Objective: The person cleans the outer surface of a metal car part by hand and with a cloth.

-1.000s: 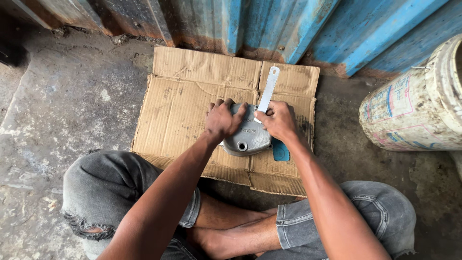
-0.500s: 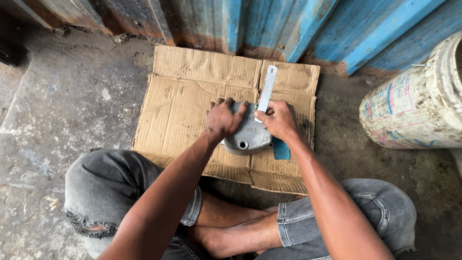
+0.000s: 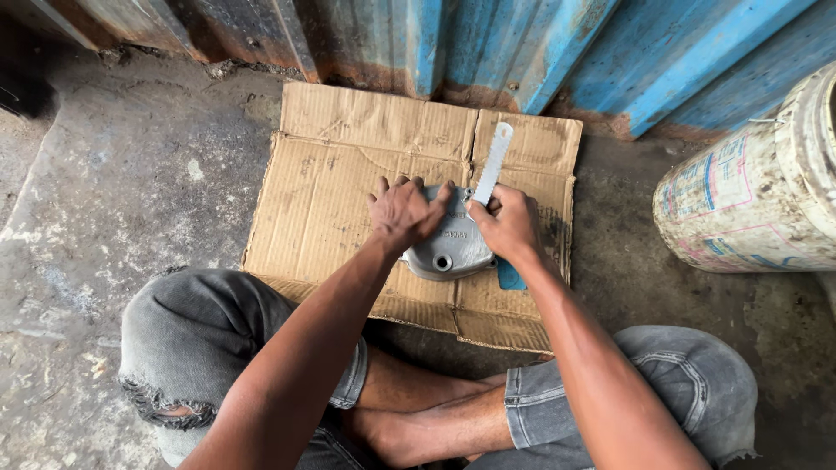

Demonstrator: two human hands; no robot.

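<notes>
While seated cross-legged on a concrete floor [image 3: 131,200], a person steadies a rounded grey cast-metal engine cover [image 3: 448,248] on a flattened sheet of brown cardboard [image 3: 348,174], apparently scraping or prying along its upper edge. The left hand [image 3: 405,213] lies spread over the cover's top, fingers curled down onto it; the right hand [image 3: 505,222] is closed around a flat, pale metal strip [image 3: 494,164] that juts away toward the wall. Judging by the grip, the next stroke calls for firm downward pressure so the cover does not slide. A small blue object [image 3: 511,277] (partly hidden under the right wrist) lies just beside the cover. Corrugated blue metal sheeting [image 3: 557,52] stands behind, and a worn white plastic bucket [image 3: 749,196] lies on its side to the right, well apart.
</notes>
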